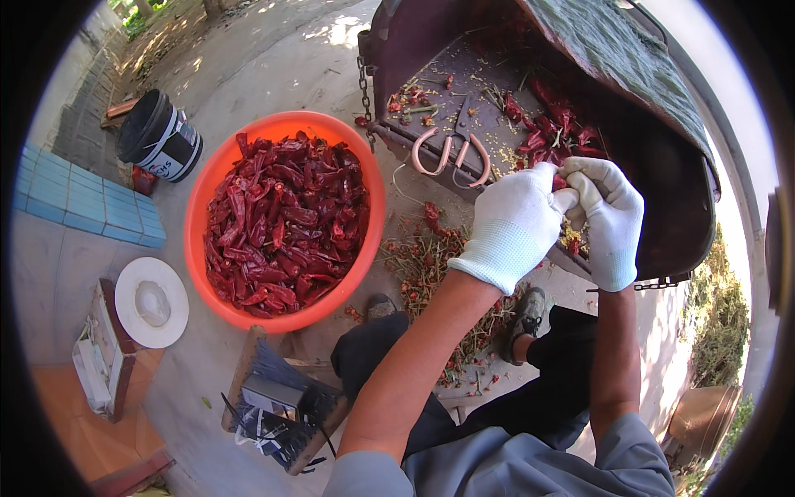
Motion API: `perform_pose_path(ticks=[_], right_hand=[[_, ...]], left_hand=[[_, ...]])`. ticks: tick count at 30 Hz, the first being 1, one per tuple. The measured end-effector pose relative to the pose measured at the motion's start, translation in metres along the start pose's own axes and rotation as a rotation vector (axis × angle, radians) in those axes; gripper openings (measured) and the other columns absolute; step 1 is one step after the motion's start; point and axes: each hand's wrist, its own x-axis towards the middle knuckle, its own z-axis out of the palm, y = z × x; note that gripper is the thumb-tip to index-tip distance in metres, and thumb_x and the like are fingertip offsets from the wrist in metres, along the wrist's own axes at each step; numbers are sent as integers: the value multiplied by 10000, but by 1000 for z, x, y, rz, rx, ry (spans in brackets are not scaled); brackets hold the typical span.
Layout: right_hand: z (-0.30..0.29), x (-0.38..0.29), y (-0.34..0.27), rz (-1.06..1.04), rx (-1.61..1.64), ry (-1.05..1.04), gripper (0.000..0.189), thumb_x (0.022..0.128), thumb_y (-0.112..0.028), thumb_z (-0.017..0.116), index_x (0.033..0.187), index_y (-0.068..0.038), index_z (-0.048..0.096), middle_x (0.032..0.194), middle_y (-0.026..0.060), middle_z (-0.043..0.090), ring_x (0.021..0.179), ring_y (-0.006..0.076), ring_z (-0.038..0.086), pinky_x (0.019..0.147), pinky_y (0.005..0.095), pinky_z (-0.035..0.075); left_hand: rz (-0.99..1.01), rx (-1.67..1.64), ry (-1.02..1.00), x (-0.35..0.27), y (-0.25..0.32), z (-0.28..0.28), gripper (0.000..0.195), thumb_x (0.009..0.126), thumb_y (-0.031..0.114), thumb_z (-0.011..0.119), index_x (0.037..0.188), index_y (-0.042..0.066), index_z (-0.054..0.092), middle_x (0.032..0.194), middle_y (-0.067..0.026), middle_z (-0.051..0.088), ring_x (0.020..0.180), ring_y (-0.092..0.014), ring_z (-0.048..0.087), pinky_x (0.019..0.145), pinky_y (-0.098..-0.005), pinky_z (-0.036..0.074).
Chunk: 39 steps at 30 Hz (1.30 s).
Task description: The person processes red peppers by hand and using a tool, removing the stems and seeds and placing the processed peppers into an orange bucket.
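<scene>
My left hand (518, 214), in a white knit glove, grips a small piece of dried red chili (559, 182), mostly covered by the fingers. Also gloved, my right hand (608, 208) pinches at the same piece, its fingertips meeting those of the left. Both are above the front edge of a dark metal cart bed (428, 74). Scissors with pink-wrapped handles (461, 144) lie spread on that bed, left of my hands. Behind my fingers is a heap of dried red chilies (553, 133). An orange basin (197, 248) full of dried red chilies (286, 217) stands to the left.
Cut stems and scraps (435, 267) cover the ground between my feet. A green tarp (646, 68) drapes over the cart. At left are a black bucket (161, 136) and a white round lid-like object (152, 302). A small stool (248, 360) carries a grey box and cables.
</scene>
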Motion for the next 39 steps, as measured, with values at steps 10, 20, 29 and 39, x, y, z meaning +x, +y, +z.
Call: perform_pose_path(ticks=[10, 20, 29, 39], right_hand=[[-42, -8, 2, -127, -132, 22, 206, 1005, -72, 597, 1162, 14, 698, 946, 37, 718, 646, 27, 514, 577, 183, 416], [-11, -85, -77, -583, -406, -223, 171, 950, -59, 587, 1043, 46, 685, 967, 160, 701, 846, 187, 623, 778, 318, 524], [60, -126, -76, -659, -61, -1254, 543, 720, -204, 683, 1255, -140, 617, 1054, 6, 679, 841, 216, 688, 661, 353, 542], [85, -176, -94, -540, 375, -1250, 259, 789, -228, 657, 1009, -94, 686, 913, 45, 672, 847, 236, 666, 700, 365, 512]], left_hand=[[40, -103, -21, 2, 24, 22, 311, 931, 338, 657, 985, 33, 686, 854, -188, 715, 872, -357, 714, 802, -461, 555], [-34, -80, -83, 9, 24, 31, 322, 917, 361, 671, 932, 43, 715, 901, -170, 731, 911, -351, 712, 827, -461, 551], [-20, -30, -42, 10, 26, 59, 276, 861, 341, 724, 856, 67, 761, 787, -176, 724, 800, -339, 731, 702, -457, 566], [67, -54, -82, -3, 34, 72, 261, 886, 317, 717, 903, 56, 718, 812, -167, 725, 813, -334, 730, 743, -459, 564]])
